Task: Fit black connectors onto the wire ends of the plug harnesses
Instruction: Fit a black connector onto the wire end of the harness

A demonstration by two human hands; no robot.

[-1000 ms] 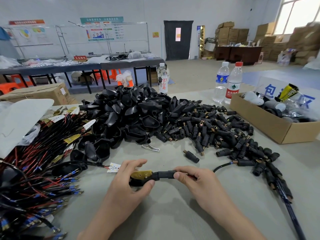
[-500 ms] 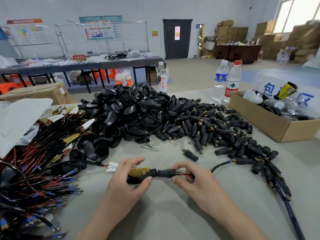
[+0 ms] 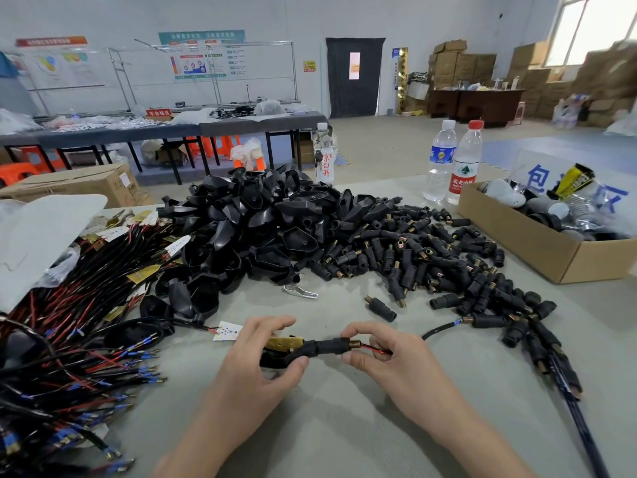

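My left hand [image 3: 262, 360] grips a black plug shell [image 3: 279, 357] with a brass plate [image 3: 284, 342] on top, low at the table's near middle. A black connector [image 3: 329, 346] sits on the shell's neck, its brass threaded end pointing right. My right hand [image 3: 382, 357] pinches the connector's end and the red wire [image 3: 374, 349] coming out of it. A black cable [image 3: 437, 330] runs from my right hand toward the connector pile [image 3: 431, 263]. Black shells [image 3: 262, 229] are heaped behind. Red and black wire harnesses [image 3: 76, 326] lie at the left.
An open cardboard box [image 3: 537, 246] of parts stands at the right, with two water bottles [image 3: 453, 162] behind it. A loose connector [image 3: 381, 308], a metal clip [image 3: 300, 291] and a small white LED board [image 3: 228, 331] lie just beyond my hands. Finished cable runs off at bottom right.
The connector has slid left along the wires onto the shell's neck. More red wire shows at my right fingers now. Both hands stay in about the same place.
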